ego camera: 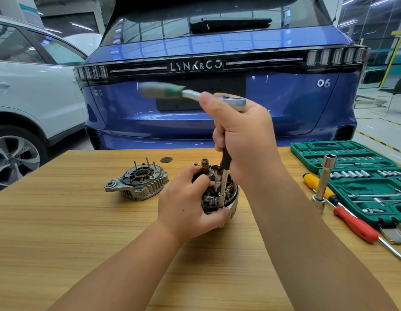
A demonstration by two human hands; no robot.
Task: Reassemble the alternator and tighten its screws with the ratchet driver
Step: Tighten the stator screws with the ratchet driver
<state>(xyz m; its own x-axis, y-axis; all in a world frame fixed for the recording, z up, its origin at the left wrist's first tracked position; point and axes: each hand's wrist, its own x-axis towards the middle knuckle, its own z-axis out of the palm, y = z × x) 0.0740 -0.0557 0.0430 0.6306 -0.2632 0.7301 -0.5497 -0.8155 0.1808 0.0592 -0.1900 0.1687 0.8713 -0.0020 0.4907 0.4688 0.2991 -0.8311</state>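
**A:** What does the head view show?

**B:** A wooden table [60, 221] with two forearms reaching in from the near edge. At the table's middle sits the alternator [219, 191], open on top, with copper windings and a rotor shaft showing.

**A:** And the hands?

**B:** The left hand [186, 205] grips the alternator's near left side, fingers curled around its rim. The right hand [244, 140] is closed around the upright extension bar of the ratchet [195, 94]. The bar's socket tip stands on the alternator's near rim. The ratchet's handle points left above the hand and is blurred.

**A:** What else is on the table?

**B:** Left of the alternator, apart from it, lies the end cover [137, 182] with thin studs standing up. At the right edge is an open green socket case [363, 176]. Beside it stands a tall socket bar [325, 180], with a yellow screwdriver [316, 184] and a red screwdriver [354, 223] lying nearby.

**A:** Beyond the table?

**B:** The rear of a blue car [217, 63], and a white car [33, 90] at far left.
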